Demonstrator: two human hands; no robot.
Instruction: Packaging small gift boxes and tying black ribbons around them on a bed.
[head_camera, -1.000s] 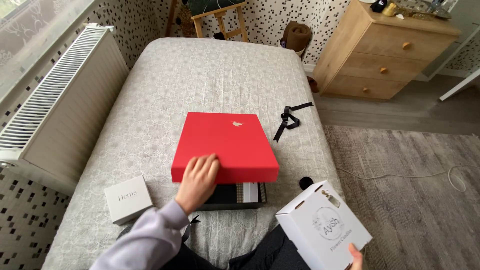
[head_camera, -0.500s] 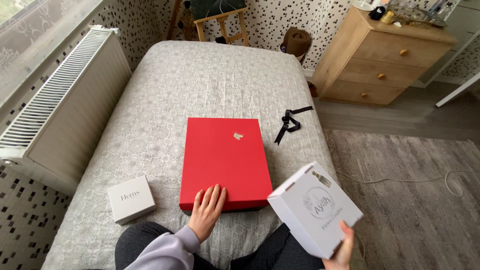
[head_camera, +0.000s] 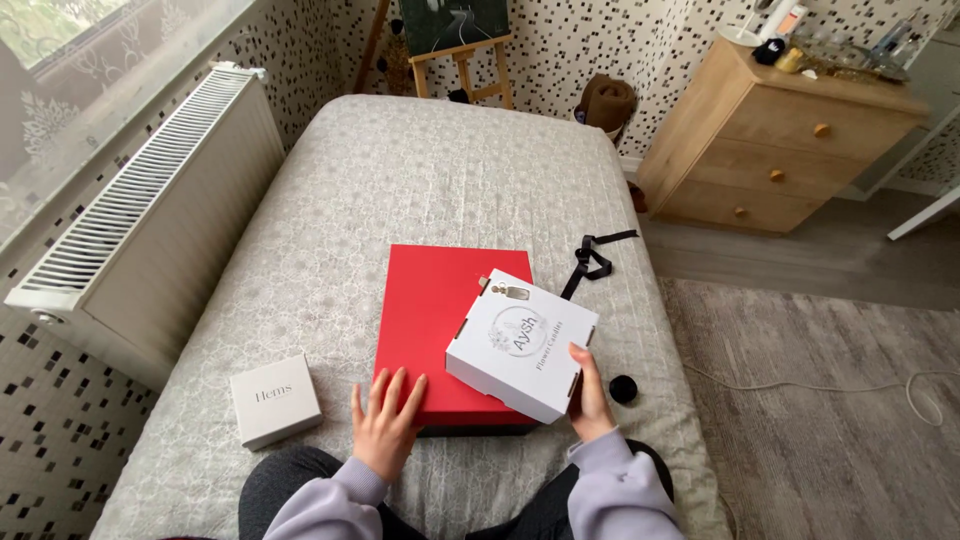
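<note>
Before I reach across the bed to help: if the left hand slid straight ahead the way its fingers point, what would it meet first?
Probably the white box on the red box, slightly right of the left hand.

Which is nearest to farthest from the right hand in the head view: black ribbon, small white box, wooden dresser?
From the right hand, at the near right edge of the big white box:
1. Black ribbon: on the bed, up and just right of the red box.
2. Small white box: on the bed, far left, past the left hand.
3. Wooden dresser: off the bed, upper right.
</note>
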